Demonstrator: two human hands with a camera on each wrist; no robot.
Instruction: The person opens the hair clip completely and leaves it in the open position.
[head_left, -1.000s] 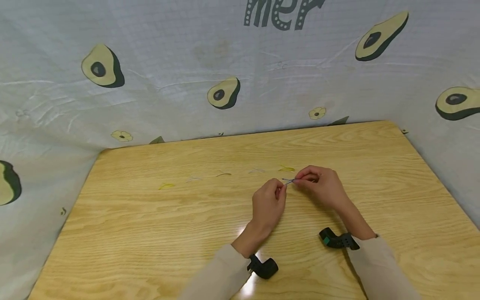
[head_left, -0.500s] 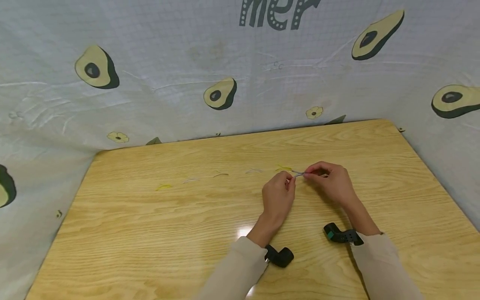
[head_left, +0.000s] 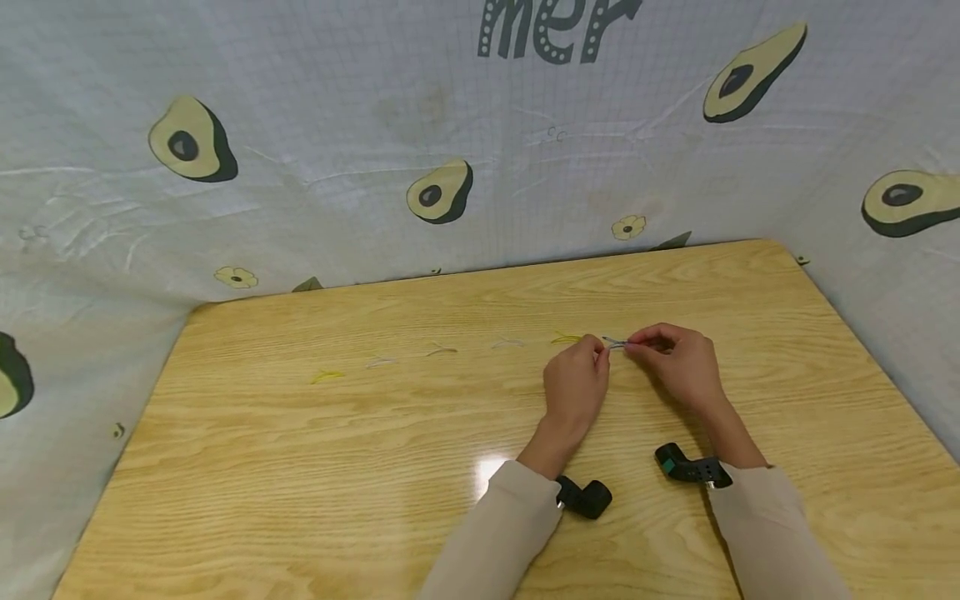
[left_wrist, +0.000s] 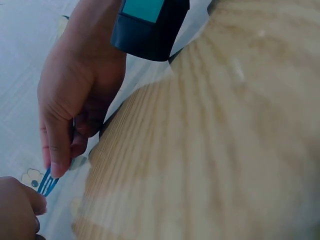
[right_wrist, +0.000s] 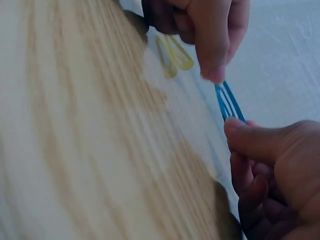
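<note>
A blue snap hair clip is held between both hands at the back of the table, its two arms spread apart. My right hand pinches one end with thumb and forefinger. At the other end, the fingertips of my left hand pinch the clip. The right wrist view shows the blue clip stretched between the two thumbs. Just beyond the left fingers lies a yellow snap hair clip, also spread open.
Leftward along the wooden table runs a row of similar clips: a pale one, a brown one, another pale one and a yellow one. An avocado-printed cloth hangs behind the table.
Both hands have moved right and slightly away from the body with the blue hair clip. It is now just right of the nearest yellow clip. The row of clips stays put.
</note>
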